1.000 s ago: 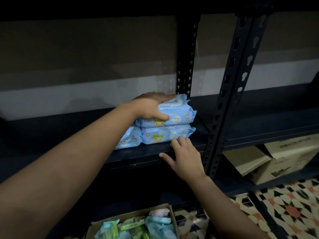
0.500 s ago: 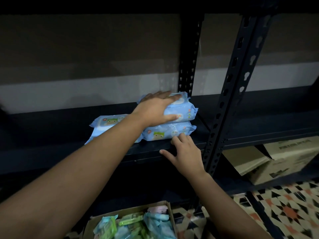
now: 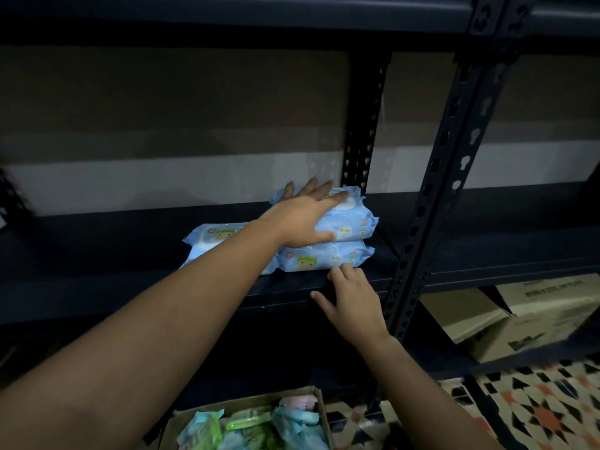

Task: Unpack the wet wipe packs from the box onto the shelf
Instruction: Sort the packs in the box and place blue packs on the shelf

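Packs (image 3: 344,222) of wet wipes lay on the dark shelf (image 3: 97,287) beside the upright (image 3: 431,196): two blue ones stacked, a third (image 3: 214,238) flat to their left. They looked soft, slick in their film and fairly light, best taken across the broad faces. The left hand (image 3: 305,219) lay flat on the top pack, fingers straight, thumb on its front. The right hand (image 3: 354,297) rested spread on the shelf edge, fingertips just touching the lower pack (image 3: 324,259). More packs sat in the box (image 3: 246,401) below, cut off by the frame; dim light blurred their labels.
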